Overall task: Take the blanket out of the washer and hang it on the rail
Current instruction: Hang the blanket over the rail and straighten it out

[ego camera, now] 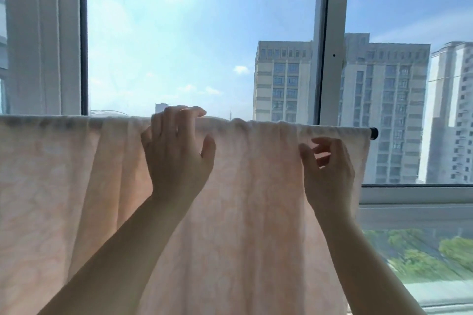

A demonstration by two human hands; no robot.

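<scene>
Head cam: the pink blanket [230,212] is already draped over the rail [374,133], so this looks like the final spreading step. Left hand [176,151] curls its fingers over the top fold; right hand [327,166] hovers loosely curled, holding nothing. Rail runs left-right, cloth hangs straight down. Next I'd guess smoothing the bunched folds toward the rail's right end.

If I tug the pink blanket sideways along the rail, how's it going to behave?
The blanket will likely bunch rather than slide as one piece: it already hangs in soft folds over the rail. It looks thin, since daylight glows through it, so probably light. With the left hand curled over its top edge, a hard tug might drag it off.
</scene>
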